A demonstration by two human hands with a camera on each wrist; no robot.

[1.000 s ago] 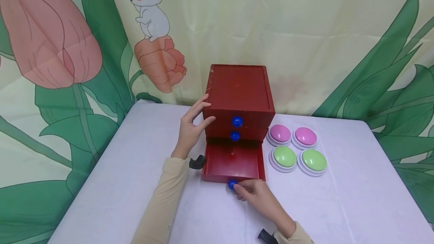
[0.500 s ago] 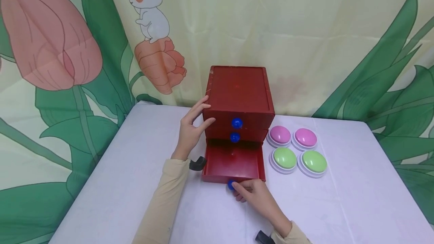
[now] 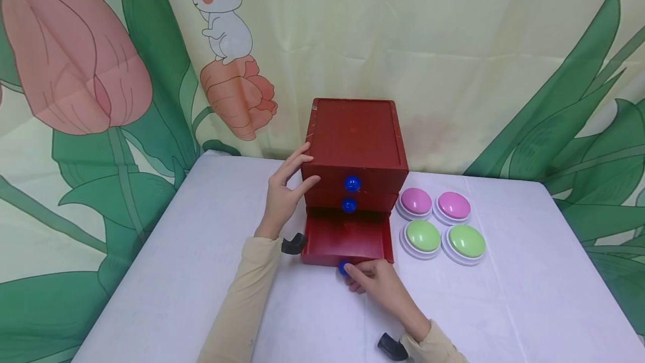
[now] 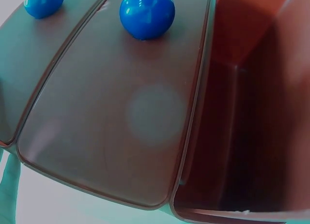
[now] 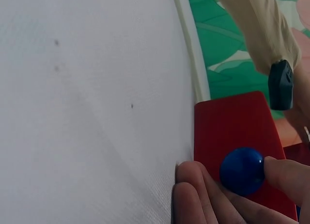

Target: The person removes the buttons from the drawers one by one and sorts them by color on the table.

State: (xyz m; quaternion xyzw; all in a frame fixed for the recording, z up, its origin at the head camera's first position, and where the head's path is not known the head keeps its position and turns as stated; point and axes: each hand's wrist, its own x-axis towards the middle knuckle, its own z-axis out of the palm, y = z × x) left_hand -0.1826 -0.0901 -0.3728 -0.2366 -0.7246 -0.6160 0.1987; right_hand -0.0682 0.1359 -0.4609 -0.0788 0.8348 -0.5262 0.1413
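Note:
A dark red cabinet (image 3: 354, 133) stands at the back of the table, with blue round knobs on its drawers. Its bottom drawer (image 3: 347, 237) is pulled out and bare inside; the upper two are closed. My right hand (image 3: 380, 287) pinches the bottom drawer's blue knob (image 5: 242, 171) between thumb and fingers, as the right wrist view shows up close. My left hand (image 3: 282, 198) rests against the cabinet's left side, fingers extended toward the top edge and thumb near the front. The left wrist view shows an upper drawer knob (image 4: 147, 15) and the open drawer's inside.
Right of the cabinet sit two pink push buttons (image 3: 416, 200) and two green push buttons (image 3: 423, 235) on white bases. A white cloth covers the table (image 3: 529, 273). Behind hangs a printed curtain (image 3: 433, 71) with a rabbit and tulips.
My right hand and the bottom drawer have moved slightly inward toward the cabinet, so less of the drawer sticks out. My left hand has stayed at the cabinet's side.

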